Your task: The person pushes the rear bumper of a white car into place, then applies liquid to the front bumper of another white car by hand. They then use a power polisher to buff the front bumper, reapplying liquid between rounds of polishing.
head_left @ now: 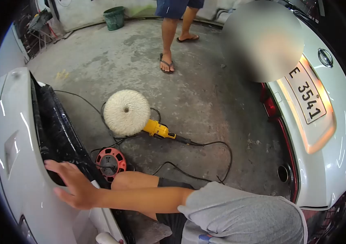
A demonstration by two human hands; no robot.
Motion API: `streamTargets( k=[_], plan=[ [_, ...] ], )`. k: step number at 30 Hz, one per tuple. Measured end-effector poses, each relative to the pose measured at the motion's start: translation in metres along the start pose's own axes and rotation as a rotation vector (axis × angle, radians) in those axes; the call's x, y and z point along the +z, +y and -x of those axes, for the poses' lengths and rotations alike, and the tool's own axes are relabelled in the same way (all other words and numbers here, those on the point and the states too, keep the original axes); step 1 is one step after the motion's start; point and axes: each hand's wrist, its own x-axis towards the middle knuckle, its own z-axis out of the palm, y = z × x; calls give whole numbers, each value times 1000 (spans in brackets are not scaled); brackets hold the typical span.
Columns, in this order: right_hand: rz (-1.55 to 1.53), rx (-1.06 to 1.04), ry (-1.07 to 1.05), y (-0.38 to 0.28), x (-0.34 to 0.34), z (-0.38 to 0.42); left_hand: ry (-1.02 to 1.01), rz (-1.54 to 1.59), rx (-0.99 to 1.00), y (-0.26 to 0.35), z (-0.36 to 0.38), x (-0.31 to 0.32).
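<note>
My right hand reaches left at the lower left, its fingers spread. It lies on or just over the edge of a white car body panel, beside a dark open gap, and nothing is held in it. My left hand is not in view. On the concrete floor ahead lies a yellow power polisher with a big round cream wool pad facing up. Close to my knee sits a red and black cable reel, with black cord running over the floor.
A white car's rear, with a lit number plate and an exhaust tip, stands on the right. Another person's legs in flip-flops are at the top. A green bucket is by the wall. A blurred disc covers the upper right.
</note>
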Motion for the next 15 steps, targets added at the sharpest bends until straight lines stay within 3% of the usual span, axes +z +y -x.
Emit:
streamTargets(
  k=[2, 5, 6, 8, 9, 11, 15],
  plan=[
    [43, 149, 79, 35, -7, 49, -148, 8, -166, 9, -28, 38],
    [141, 671, 209, 67, 4, 98, -355, -5, -309, 26, -72, 80],
    [144, 690, 211, 63, 3, 98, -418, -38, -270, 30, -91, 75],
    [-144, 854, 196, 52, -2, 83, -537, -96, -184, 39, -131, 66],
    [-142, 856, 198, 58, 0, 82, -82, -866, -84, 65, -131, 144],
    [-135, 875, 358, 71, 15, 86, 253, -707, -108, 66, -160, 181],
    [-54, 821, 414, 99, 22, 96, -214, -518, -252, 79, -202, 225]
  ],
)
